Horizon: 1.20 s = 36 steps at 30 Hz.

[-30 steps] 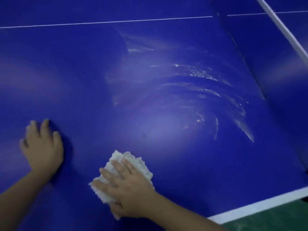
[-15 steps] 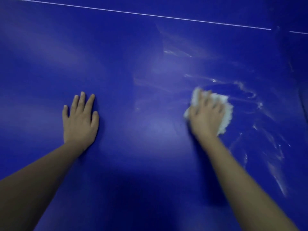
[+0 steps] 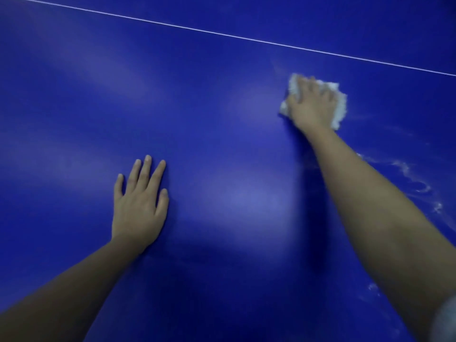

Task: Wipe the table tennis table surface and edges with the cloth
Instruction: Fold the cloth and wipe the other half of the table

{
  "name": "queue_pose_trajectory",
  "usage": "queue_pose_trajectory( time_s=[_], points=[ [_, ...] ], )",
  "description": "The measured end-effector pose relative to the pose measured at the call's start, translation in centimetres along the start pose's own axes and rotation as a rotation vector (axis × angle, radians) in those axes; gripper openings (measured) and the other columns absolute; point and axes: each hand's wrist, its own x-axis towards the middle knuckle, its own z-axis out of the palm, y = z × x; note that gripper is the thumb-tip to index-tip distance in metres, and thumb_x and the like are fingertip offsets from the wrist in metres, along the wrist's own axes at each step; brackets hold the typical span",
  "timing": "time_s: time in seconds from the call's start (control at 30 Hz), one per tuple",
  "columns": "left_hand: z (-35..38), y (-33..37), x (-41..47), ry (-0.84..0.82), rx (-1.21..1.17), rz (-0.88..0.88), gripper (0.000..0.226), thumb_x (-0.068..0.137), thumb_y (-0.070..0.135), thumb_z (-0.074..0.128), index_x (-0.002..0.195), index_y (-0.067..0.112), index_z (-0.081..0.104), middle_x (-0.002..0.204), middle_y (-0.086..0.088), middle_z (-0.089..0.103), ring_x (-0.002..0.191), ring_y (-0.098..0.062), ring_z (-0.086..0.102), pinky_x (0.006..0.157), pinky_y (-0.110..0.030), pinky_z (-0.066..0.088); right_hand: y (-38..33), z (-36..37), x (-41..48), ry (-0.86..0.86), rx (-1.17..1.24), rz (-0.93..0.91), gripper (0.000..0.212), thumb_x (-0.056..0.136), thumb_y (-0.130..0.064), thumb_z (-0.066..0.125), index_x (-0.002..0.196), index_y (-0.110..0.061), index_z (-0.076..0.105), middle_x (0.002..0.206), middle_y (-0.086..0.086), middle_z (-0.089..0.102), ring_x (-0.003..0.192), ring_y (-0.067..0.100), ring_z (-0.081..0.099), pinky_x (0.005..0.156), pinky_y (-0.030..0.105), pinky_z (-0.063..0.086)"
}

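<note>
1. Blue table tennis table (image 3: 222,119) fills the whole view, its surface glossy with soft pale patches of reflected light.
2. On it, in the upper right of the view, lies the white, fluffy cloth (image 3: 341,107), bunched up and flat against the surface, just on the near side of a thin white line (image 3: 222,34) but not touching it.
3. Over the cloth sits the right hand (image 3: 311,107), palm down, with its fingers bent over the bunched fabric and holding it against the table; cloth shows past the fingertips, along the right side of the hand and at its left edge. This hand is slightly blurred.
4. Its bare forearm runs down to the lower right corner, where a bit of grey sleeve (image 3: 446,317) shows.
5. Pale wet streaks (image 3: 419,186) curl across the surface to the right of that forearm.
6. Well apart from the cloth, in the lower left-centre, the left hand (image 3: 139,206) lies flat on the table, palm down, its fingers straight and slightly spread, holding nothing.
7. The thin white line crosses the far part of the table, slanting down from the upper left to the right edge.
</note>
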Motion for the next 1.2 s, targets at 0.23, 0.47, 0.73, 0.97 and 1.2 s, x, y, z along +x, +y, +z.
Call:
queue_pose_trajectory(
  time_s=[0.23, 0.47, 0.73, 0.97, 1.2],
  points=[
    [0.0, -0.3, 0.0, -0.014, 0.000, 0.004, 0.061, 0.091, 0.039, 0.014, 0.148, 0.019, 0.026, 0.156, -0.005, 0.020, 0.144, -0.019, 0.014, 0.114, -0.048, 0.013, -10.9, 2.4, -10.2, 0.008, 0.008, -0.530, 0.059, 0.088, -0.039, 0.020, 0.145, -0.024, 0.031, 0.148, 0.012, 0.035, 0.134, 0.038, 0.030, 0.112, 0.050, 0.011],
    [0.0, -0.3, 0.0, -0.017, -0.021, 0.005, 0.057, 0.091, 0.040, 0.015, 0.146, 0.024, 0.015, 0.154, 0.001, 0.015, 0.144, -0.017, 0.013, 0.114, -0.049, 0.015, -12.9, 1.3, -3.6, -0.057, -0.073, -0.798, 0.049, 0.091, -0.042, 0.039, 0.139, -0.033, 0.039, 0.144, 0.007, 0.043, 0.130, 0.030, 0.038, 0.107, 0.044, 0.023],
    [-0.3, -0.1, 0.0, -0.022, -0.031, 0.005, 0.056, 0.091, 0.036, 0.018, 0.145, 0.020, 0.020, 0.153, -0.003, 0.021, 0.143, -0.020, 0.018, 0.113, -0.051, 0.018, 2.4, 0.1, 7.0, 0.097, 0.070, 0.676, 0.055, 0.090, -0.041, 0.034, 0.140, -0.018, 0.039, 0.146, 0.016, 0.036, 0.135, 0.043, 0.026, 0.112, 0.055, 0.010],
    [0.0, -0.4, 0.1, -0.026, -0.026, 0.000, 0.058, 0.091, 0.035, 0.021, 0.146, 0.021, 0.022, 0.154, 0.000, 0.022, 0.143, -0.016, 0.017, 0.112, -0.048, 0.017, -14.0, 1.7, 7.0, 0.053, 0.048, -0.088, 0.047, 0.087, -0.037, 0.039, 0.132, -0.023, 0.045, 0.137, 0.009, 0.047, 0.127, 0.034, 0.037, 0.108, 0.048, 0.021],
    [-0.1, -0.6, 0.0, -0.021, -0.028, -0.007, 0.058, 0.090, 0.036, 0.020, 0.146, 0.023, 0.021, 0.154, 0.001, 0.021, 0.143, -0.015, 0.016, 0.113, -0.050, 0.019, -9.3, 0.4, 8.8, 0.057, -0.052, -0.396, 0.043, 0.092, -0.037, 0.034, 0.130, -0.023, 0.046, 0.131, 0.011, 0.052, 0.122, 0.032, 0.046, 0.103, 0.045, 0.028]
  ],
)
